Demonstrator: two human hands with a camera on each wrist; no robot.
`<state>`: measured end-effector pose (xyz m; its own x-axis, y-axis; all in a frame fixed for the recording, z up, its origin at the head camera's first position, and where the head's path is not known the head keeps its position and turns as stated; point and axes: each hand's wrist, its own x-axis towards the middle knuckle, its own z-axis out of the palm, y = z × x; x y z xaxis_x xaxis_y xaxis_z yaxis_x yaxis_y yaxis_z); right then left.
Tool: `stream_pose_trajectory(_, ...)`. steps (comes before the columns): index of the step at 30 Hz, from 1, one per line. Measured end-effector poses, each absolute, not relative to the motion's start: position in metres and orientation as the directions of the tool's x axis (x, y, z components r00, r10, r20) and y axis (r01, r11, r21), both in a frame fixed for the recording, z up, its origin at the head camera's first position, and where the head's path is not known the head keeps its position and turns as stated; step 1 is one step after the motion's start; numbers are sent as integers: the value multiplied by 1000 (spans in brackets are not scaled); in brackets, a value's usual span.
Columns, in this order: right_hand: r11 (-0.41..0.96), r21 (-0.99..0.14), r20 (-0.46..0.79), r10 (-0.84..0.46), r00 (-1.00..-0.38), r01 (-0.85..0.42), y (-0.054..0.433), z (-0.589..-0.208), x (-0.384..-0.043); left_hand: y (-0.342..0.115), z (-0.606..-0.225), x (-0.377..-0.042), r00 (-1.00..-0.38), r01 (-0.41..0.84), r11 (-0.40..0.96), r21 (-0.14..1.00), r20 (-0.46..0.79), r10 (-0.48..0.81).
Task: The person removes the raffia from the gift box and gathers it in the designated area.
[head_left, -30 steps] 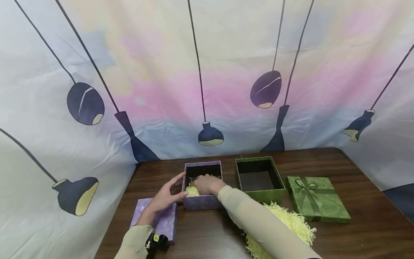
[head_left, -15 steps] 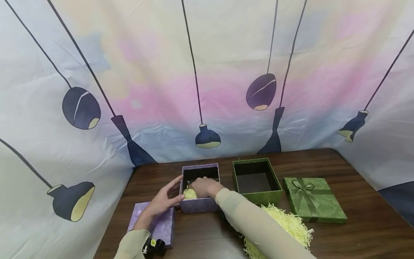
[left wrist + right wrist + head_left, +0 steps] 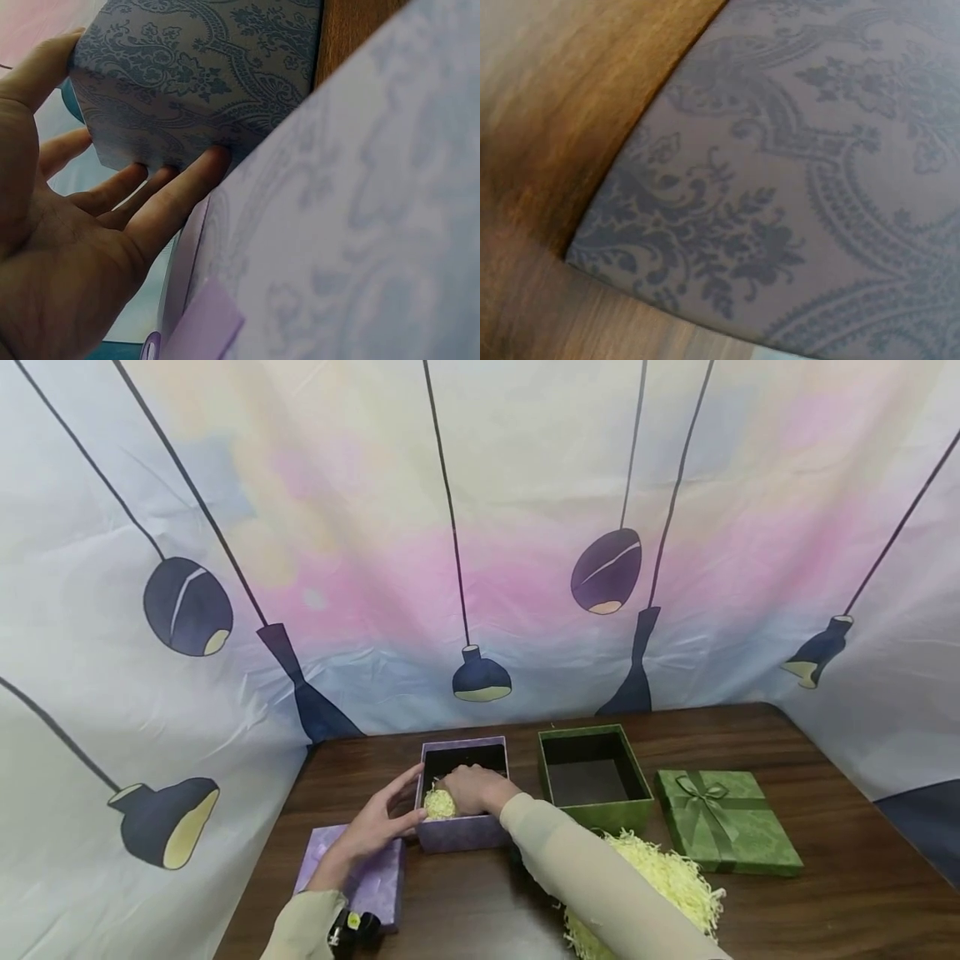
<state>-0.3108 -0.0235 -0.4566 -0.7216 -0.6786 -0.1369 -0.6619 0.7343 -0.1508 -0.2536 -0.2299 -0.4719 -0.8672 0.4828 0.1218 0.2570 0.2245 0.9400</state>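
A purple patterned box (image 3: 461,837) stands uncovered on the table, its inside dark. My left hand (image 3: 371,827) rests against its left side near the front corner. In the left wrist view, the spread, nearly straight fingers of that hand touch the box (image 3: 195,52). My right hand (image 3: 472,787) reaches down into the box, its fingertips hidden; I cannot tell what they hold. Beside it, in the front left corner of the box, is a clump of pale yellow shredded paper (image 3: 440,803). The right wrist view shows only the box's patterned wall (image 3: 765,187) and wood.
Beneath my left forearm lies a purple lid (image 3: 384,881). A green uncovered box (image 3: 607,817) stands right of the purple one, with a green ribboned lid (image 3: 757,831) beyond it. Yellow shredded paper (image 3: 667,877) is heaped under my right sleeve. A printed cloth (image 3: 360,568) hangs behind.
The head view has shifted slightly. Both hands keep nearly the same places at the purple box, the right one still inside; the yellow clump beside it looks a little more rounded.
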Motion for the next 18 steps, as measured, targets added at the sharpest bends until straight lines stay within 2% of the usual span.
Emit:
stream_pose_trajectory(5, 742, -203, -125, -667, -735, -639, -20, -455, -314, -229, -472, -255, -876, 230, 232, 945, 97, 472)
stream_pose_trajectory(11, 788, -254, -99, -598, -795, -561, -20, -451, -314, -227, -473, -257, -878, 225, 241, 944, 89, 470)
stream_pose_trajectory(18, 803, -253, -82, -573, -815, -539, -23, -448, -316, -228, -471, -255, -878, 197, 226, 954, 70, 474)
